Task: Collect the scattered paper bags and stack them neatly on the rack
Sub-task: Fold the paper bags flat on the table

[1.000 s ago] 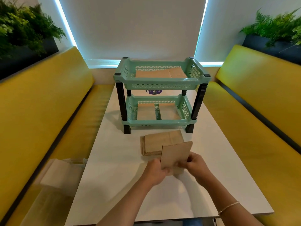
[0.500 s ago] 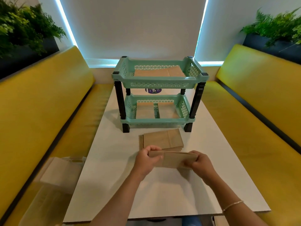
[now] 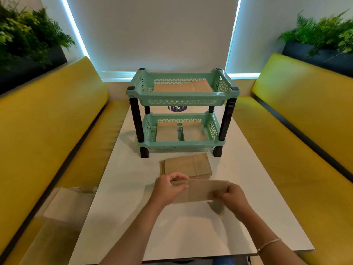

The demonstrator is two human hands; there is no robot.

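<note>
Bag (image 3: 202, 190): brown paper, flat, folded | hands (image 3: 168, 188) pinching both ends

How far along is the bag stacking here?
Partway. Bags already lie in the rack's upper and lower trays. Left hand and right hand hold one paper bag flat. A stack of bags waits on the table.

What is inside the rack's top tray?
Flat brown paper bags lie inside the top tray. Its front wall hides their near edges, so their number cannot be told.
</note>
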